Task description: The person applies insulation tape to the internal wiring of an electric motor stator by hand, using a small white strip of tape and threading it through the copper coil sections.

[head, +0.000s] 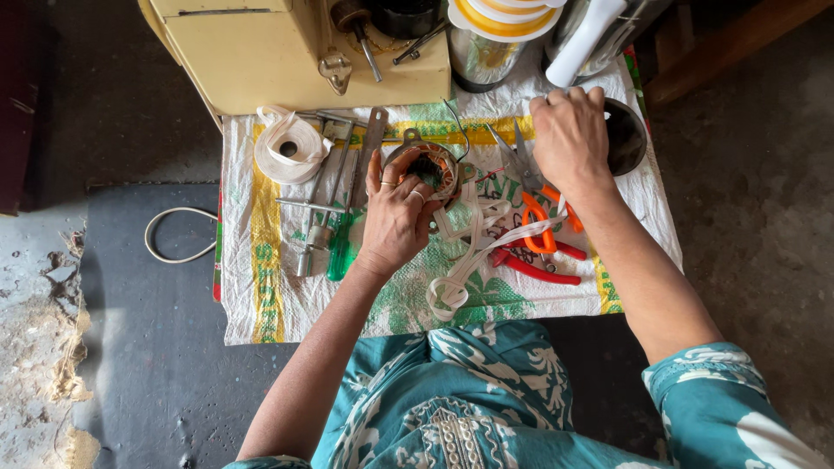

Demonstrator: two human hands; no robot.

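We see a person dressed in a teal garment (486,391) printed with white leaf and flower shapes, with a band of pale embroidery running down the chest. Its short sleeves end above the elbows, so both forearms are bare. The left hand (395,213) wears two thin rings on its fingers, while we make out none on the right hand (569,139).

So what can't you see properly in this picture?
- Round wire-wound part, head view: the left hand covers its near side.
- Dark bowl, head view: the right hand hides what the fingertips touch.
- Orange-handled scissors, head view: white tape crosses the handles.
- Pale yellow box, head view: cut off by the top edge.
- Small bits on it: too small to tell.
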